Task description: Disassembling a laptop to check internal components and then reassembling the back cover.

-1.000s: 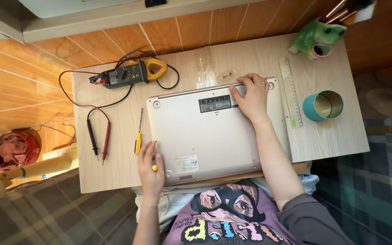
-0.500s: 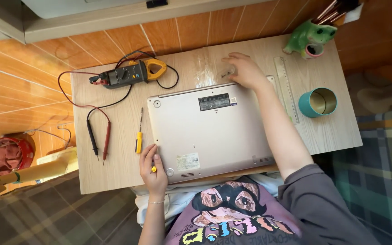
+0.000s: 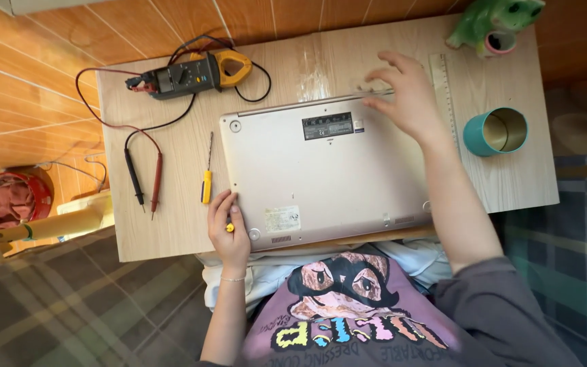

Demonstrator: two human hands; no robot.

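While the silver laptop (image 3: pixel 321 170) lies upside down on the wooden table (image 3: pixel 171 231), the left hand (image 3: pixel 229 234) grips a small yellow-tipped tool at its near corner; the right hand (image 3: pixel 405 98), fingers spread and empty, hovers over the far edge beside a ruler (image 3: pixel 443 88).

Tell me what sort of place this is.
Likely a home corner used for electronics repair: a small wooden table carries an upturned laptop, a clamp multimeter with probes, and a frog ornament; plaid bedding lies beside.
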